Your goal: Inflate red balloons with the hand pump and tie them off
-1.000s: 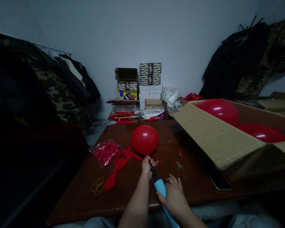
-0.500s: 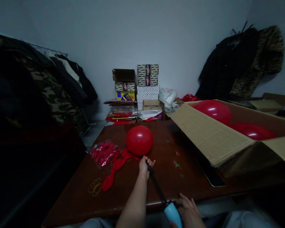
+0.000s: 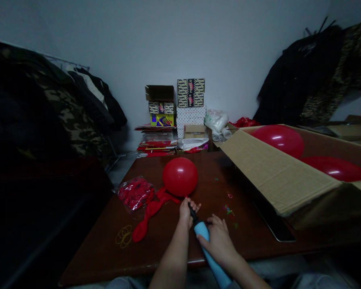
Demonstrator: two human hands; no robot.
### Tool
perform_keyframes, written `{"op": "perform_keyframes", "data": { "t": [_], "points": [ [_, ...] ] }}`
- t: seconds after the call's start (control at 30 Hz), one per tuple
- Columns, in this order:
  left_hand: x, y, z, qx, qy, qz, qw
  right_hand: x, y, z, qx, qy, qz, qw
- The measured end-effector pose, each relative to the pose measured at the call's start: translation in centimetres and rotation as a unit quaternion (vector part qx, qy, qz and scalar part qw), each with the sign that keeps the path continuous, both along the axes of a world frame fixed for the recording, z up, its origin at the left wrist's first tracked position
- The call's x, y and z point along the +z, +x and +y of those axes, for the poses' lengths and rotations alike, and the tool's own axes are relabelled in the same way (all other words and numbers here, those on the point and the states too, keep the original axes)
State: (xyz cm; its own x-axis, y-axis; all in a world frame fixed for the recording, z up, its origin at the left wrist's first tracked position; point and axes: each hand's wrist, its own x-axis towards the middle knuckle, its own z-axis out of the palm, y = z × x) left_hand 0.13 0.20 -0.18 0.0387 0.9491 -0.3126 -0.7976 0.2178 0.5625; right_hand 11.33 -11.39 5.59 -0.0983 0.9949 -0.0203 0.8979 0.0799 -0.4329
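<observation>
A round, inflated red balloon rests on the brown table, its neck toward me. My left hand is closed around that neck and the black tip of a balloon pump. The pump's light blue body slants down toward my lap, with only a short black part showing above it. Against its right side lies my right hand, thumb over the blue body and fingers fairly straight. Limp red balloons lie left of my left hand, beside a clear bag of red balloons.
On the right stands an open cardboard box holding inflated red balloons. A dark phone lies below its flap. Yellow rubber bands are at left, small coloured bands at right. Stacked boxes stand behind the table.
My right hand has pushed the blue pump body forward toward my left hand, so the long black rod seen before is mostly covered. The balloon looks about the same size.
</observation>
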Motion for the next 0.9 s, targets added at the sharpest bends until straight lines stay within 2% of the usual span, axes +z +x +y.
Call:
{"op": "perform_keyframes", "data": {
  "t": [0.1, 0.23, 0.43, 0.6, 0.73, 0.83, 0.9],
  "points": [
    [-0.1, 0.0, 0.1, -0.005, 0.005, -0.003, 1.0, -0.2, -0.9, 1.3, -0.008, 0.01, -0.001, 1.0],
    [-0.3, 0.1, 0.1, -0.004, 0.012, 0.01, 1.0, -0.6, -0.8, 1.0, -0.009, 0.014, -0.007, 1.0],
    [-0.1, 0.3, -0.4, 0.008, 0.019, 0.015, 1.0, -1.0, 0.4, -1.7, -0.009, 0.014, -0.002, 1.0],
    [0.3, 0.3, -0.4, 0.011, 0.01, 0.013, 1.0, -1.9, 2.8, -5.1, 0.012, -0.045, -0.01, 0.999],
    [0.6, 0.3, -0.5, 0.013, 0.002, 0.009, 1.0, -2.7, 5.2, -7.6, 0.056, -0.103, 0.005, 0.993],
    [0.6, 0.3, -0.6, 0.01, -0.001, 0.007, 1.0, -2.9, 6.3, -8.4, 0.07, -0.14, 0.01, 0.988],
    [0.5, 0.3, -0.6, 0.011, -0.003, 0.005, 1.0, -2.8, 6.5, -8.5, 0.069, -0.132, 0.005, 0.989]
  ]
}}
